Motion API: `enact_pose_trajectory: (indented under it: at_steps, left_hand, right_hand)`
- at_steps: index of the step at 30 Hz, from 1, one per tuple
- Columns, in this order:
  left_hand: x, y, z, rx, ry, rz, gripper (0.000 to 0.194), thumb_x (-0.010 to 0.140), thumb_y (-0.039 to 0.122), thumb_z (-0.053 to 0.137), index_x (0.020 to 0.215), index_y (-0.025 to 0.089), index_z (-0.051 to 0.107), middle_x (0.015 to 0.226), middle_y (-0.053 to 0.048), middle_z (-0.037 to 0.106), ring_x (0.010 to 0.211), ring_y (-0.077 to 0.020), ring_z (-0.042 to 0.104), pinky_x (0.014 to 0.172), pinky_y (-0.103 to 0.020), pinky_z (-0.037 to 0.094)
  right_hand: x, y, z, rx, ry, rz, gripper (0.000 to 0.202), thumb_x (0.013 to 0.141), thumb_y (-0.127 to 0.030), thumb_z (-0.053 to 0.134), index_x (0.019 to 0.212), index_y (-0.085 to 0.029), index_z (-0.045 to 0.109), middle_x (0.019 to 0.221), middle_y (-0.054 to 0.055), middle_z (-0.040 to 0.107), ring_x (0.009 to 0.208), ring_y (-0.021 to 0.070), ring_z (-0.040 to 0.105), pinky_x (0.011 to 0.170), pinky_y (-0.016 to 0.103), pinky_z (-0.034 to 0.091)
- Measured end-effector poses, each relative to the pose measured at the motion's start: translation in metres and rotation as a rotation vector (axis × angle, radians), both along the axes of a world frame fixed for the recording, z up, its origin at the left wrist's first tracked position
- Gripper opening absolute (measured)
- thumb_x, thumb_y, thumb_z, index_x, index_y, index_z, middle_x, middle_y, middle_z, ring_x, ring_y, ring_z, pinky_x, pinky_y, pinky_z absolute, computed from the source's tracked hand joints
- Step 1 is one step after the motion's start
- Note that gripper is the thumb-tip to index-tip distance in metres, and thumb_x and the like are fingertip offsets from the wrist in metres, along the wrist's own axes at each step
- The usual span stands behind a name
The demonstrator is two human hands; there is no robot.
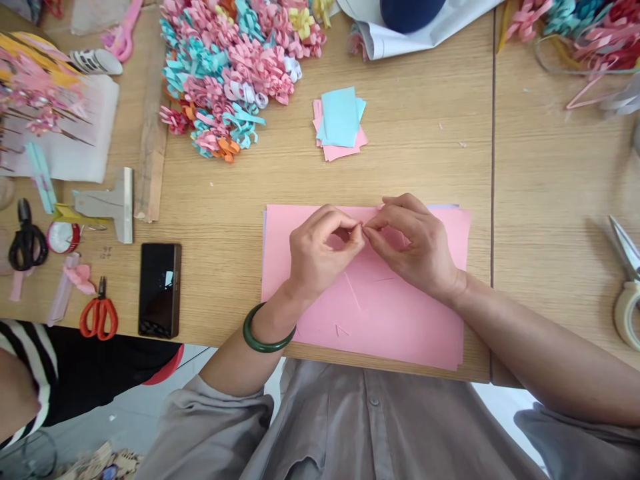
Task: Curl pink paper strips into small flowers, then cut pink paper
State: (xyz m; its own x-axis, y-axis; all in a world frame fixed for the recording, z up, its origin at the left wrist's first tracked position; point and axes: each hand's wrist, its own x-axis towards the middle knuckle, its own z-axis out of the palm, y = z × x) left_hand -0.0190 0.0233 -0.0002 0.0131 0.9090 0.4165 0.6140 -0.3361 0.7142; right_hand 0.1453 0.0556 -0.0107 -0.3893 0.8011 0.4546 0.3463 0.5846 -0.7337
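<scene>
My left hand (325, 247) and my right hand (417, 243) meet fingertip to fingertip above pink paper sheets (400, 327). Thumb and forefinger of each hand are pinched together; whatever lies between them is too small to make out. A green bangle (269, 346) circles my left wrist. Thin pink paper strips (353, 292) lie on the sheet below my hands. Beyond the sheets sits a small stack of blue and pink paper squares (341, 120).
Curled paper flowers (240, 67) are heaped at the back. A phone (159, 290), orange-handled scissors (99, 316) and a metal scraper (117, 203) lie left. Tape (627, 317) and open scissors (625, 243) are right. A person's leg (90, 367) shows at lower left.
</scene>
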Motion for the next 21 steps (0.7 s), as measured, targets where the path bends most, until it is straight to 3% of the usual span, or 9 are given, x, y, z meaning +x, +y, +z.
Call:
enact_pose_trajectory:
  at_steps: [3,5,10,12,21]
  left_hand:
    - [0.001,-0.001,-0.001,0.14,0.171,0.031,0.014,0.084,0.011,0.063,0.071,0.017,0.066,0.067,0.001,0.067,0.061,-0.0088,0.06,0.061,-0.021,0.049]
    - [0.001,-0.001,0.0,0.106,0.099,0.026,0.013,0.086,0.014,0.063,0.076,0.017,0.069,0.072,0.0,0.07,0.065,-0.0095,0.063,0.063,-0.022,0.05]
    - [-0.004,0.003,0.004,-0.389,-0.465,-0.098,0.022,0.095,0.029,0.058,0.095,0.017,0.077,0.089,-0.005,0.076,0.077,-0.0135,0.071,0.075,-0.026,0.057]
    - [-0.006,0.004,0.004,-0.487,-0.576,-0.144,0.024,0.096,0.032,0.058,0.097,0.018,0.078,0.087,-0.005,0.077,0.081,-0.0157,0.073,0.08,-0.029,0.057]
    - [-0.009,0.007,-0.001,-0.421,-0.469,-0.14,0.014,0.087,0.03,0.07,0.087,0.02,0.079,0.082,-0.003,0.076,0.078,-0.0142,0.07,0.075,-0.027,0.056]
  right_hand:
    - [0.0,0.0,0.0,0.004,0.002,0.0,0.013,0.089,-0.021,0.063,0.077,-0.023,0.063,0.069,0.001,0.068,0.077,0.0187,0.059,0.091,0.04,0.056]
    - [0.001,0.001,0.001,-0.012,0.007,-0.009,0.012,0.09,-0.022,0.063,0.078,-0.023,0.064,0.07,0.001,0.068,0.078,0.019,0.06,0.092,0.041,0.055]
    - [0.003,0.002,0.0,-0.101,0.016,-0.051,0.011,0.091,-0.026,0.062,0.081,-0.023,0.065,0.078,0.002,0.071,0.081,0.0195,0.062,0.09,0.041,0.055]
    - [0.004,0.003,-0.001,-0.127,0.016,-0.058,0.011,0.091,-0.028,0.063,0.081,-0.023,0.065,0.079,0.002,0.071,0.081,0.0194,0.062,0.087,0.04,0.055]
    - [0.006,0.005,-0.004,-0.172,-0.029,-0.03,0.014,0.091,-0.03,0.062,0.08,-0.022,0.065,0.078,0.003,0.069,0.082,0.0198,0.061,0.08,0.037,0.053]
